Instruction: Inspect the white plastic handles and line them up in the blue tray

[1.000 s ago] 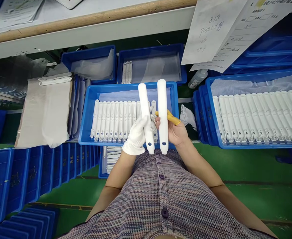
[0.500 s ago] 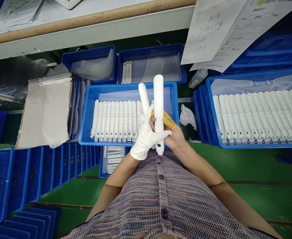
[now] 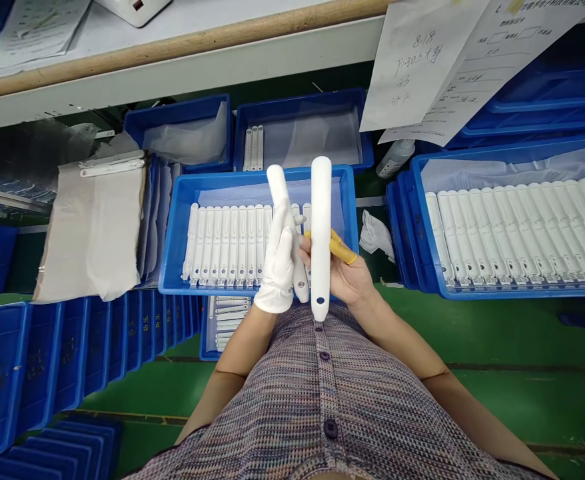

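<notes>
Your left hand, in a white fabric glove, had its fingers close around a long, smooth, round-ended white bar, which leaned toward 11 o'clock. Your right hand, with yellow finger covers, was curled in behind a second long, smooth white bar, its fingertips showing past the left edge. That second bar pointed almost straight to 12 o'clock, its small dark hole near the 6 o'clock end. The 2 bars stood side by side, with a narrow gap between their upper ends.

Both were above a rectangular blue plastic tray, where a row of slim white bars lay side by side. At 3 o'clock from your hands, a larger row of white bars filled another blue plastic tray. At 11 o'clock, 3 slim white bars lay in a farther blue plastic tray. A crumpled white cloth lay at 2 o'clock.
</notes>
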A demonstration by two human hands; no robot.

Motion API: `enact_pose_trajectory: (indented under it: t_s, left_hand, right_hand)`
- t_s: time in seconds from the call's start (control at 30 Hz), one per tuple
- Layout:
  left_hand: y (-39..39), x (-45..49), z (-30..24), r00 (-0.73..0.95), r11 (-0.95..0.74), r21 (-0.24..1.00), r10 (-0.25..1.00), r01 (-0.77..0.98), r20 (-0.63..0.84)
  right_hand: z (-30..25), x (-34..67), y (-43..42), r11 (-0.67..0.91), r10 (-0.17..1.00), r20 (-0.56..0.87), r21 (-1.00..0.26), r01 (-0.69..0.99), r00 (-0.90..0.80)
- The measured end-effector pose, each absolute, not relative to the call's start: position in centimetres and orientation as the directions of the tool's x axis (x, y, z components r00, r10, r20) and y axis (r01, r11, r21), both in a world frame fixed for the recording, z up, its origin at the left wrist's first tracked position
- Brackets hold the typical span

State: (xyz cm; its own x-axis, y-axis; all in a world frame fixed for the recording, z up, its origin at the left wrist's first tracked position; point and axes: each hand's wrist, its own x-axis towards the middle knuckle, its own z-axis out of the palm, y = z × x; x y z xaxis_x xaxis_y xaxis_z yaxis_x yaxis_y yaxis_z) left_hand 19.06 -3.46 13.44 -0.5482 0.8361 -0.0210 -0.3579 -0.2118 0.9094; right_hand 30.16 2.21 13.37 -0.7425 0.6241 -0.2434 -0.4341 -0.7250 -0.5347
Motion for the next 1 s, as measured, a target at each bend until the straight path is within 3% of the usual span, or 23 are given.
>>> enact_pose_trajectory:
  t_s: [0.1,0.37,0.5,0.63,0.8,1.0]
  left_hand:
    - [-4.2,18.6,13.7,-0.533,-0.251,0.852,0.845,-0.459,-0.039]
    - [-5.1,17.9,14.6,-0.275,-0.049,0.663,0.931,-0.747,-0.241]
    - [-5.0,17.7,14.5,-0.180,0.007,0.548,0.941,-0.837,-0.288]
    - [-5.0,17.6,14.6,-0.180,-0.045,0.454,0.949,-0.890,-0.258]
    - [-4.9,17.7,14.9,-0.194,-0.072,0.422,0.947,-0.904,-0.254]
    - [-4.8,18.0,14.3,-0.239,-0.079,0.506,0.936,-0.859,-0.260]
  right_hand:
    - [13.1,30.8,2.3,-0.732,0.615,-0.226,-0.520,-0.440,-0.756]
    - [12.7,31.6,2.8,-0.731,0.582,-0.256,-0.580,-0.359,-0.772]
    - [12.7,31.7,3.0,-0.782,0.540,-0.288,-0.519,-0.345,-0.791]
    - [13.0,31.8,3.0,-0.832,0.507,-0.304,-0.418,-0.365,-0.806]
    - [13.3,31.8,2.9,-0.830,0.515,-0.233,-0.378,-0.411,-0.825]
    - [12.5,31.7,2.4,-0.755,0.582,-0.187,-0.485,-0.441,-0.791]
